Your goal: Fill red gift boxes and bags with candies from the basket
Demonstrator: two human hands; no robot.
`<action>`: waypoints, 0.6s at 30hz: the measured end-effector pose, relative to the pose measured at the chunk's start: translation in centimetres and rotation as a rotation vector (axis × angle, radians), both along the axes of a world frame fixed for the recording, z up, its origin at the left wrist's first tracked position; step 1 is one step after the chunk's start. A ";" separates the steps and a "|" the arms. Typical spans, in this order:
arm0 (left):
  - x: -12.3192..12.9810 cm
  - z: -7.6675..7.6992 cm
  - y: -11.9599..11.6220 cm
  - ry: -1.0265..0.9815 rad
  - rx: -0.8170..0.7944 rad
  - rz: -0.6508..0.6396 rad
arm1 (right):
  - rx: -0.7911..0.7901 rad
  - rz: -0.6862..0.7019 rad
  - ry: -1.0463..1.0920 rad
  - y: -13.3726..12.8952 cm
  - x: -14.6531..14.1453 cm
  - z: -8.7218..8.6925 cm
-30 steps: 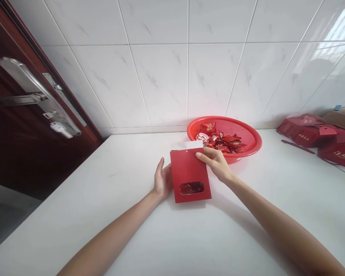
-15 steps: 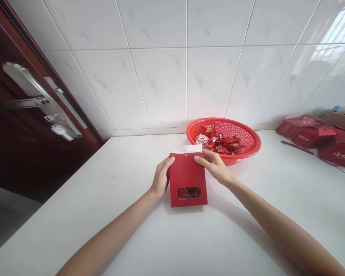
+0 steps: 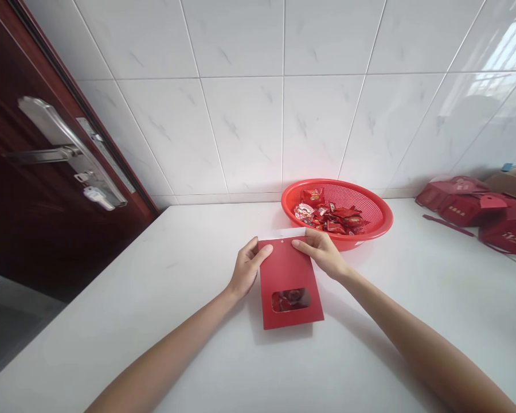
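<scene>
Between my two hands is a red paper gift box (image 3: 289, 272) with a small clear window near its bottom, through which dark red wrapped pieces show. My left hand (image 3: 247, 265) grips its upper left edge, thumb on the front and fingers behind. At the upper right corner my right hand (image 3: 322, 250) pinches the box the same way. A white strip shows along the top edge, just above a small hole. Just behind my right hand stands a red plastic colander (image 3: 380, 226) with several red wrapped sweets (image 3: 344, 219) in it.
Several red boxes (image 3: 468, 203) and a cardboard box (image 3: 509, 186) stand at the right against the tiled wall (image 3: 245, 132). A dark red strap (image 3: 447, 225) lies before them. At the left is a brown door (image 3: 38, 229) with keys in its lock. Everything rests on a white tabletop (image 3: 189, 355).
The box's lower end has tipped up toward me, so its front looks larger. The white strip at its top shows less tall, and my left thumb has shifted further onto the front.
</scene>
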State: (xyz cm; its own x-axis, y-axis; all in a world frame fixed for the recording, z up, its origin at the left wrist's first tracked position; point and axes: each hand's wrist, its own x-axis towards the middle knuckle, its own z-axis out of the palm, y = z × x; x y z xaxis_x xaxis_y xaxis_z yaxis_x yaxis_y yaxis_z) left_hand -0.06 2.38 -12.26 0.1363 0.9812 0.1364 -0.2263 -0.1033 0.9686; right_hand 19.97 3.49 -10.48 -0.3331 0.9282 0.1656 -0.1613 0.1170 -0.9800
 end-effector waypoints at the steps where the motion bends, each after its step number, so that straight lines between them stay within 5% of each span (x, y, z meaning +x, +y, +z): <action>1: 0.0 -0.2 0.1 0.004 0.003 -0.003 | -0.002 -0.002 -0.008 0.0 0.0 -0.1; 11: -0.2 -2.4 0.5 -0.002 -0.081 -0.015 | -0.115 -0.094 0.002 0.0 -0.9 -3.4; 18: -0.6 -2.5 0.6 0.010 -0.096 -0.045 | -0.079 -0.190 -0.050 -0.3 -1.3 -3.4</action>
State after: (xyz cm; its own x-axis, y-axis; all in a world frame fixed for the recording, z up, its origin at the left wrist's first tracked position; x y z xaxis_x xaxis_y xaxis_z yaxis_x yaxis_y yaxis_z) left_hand -0.62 2.97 -14.71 0.1816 0.9825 0.0406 -0.2192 0.0002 0.9757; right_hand 18.69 3.24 -13.92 -0.1570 0.9845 0.0780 -0.0949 0.0636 -0.9935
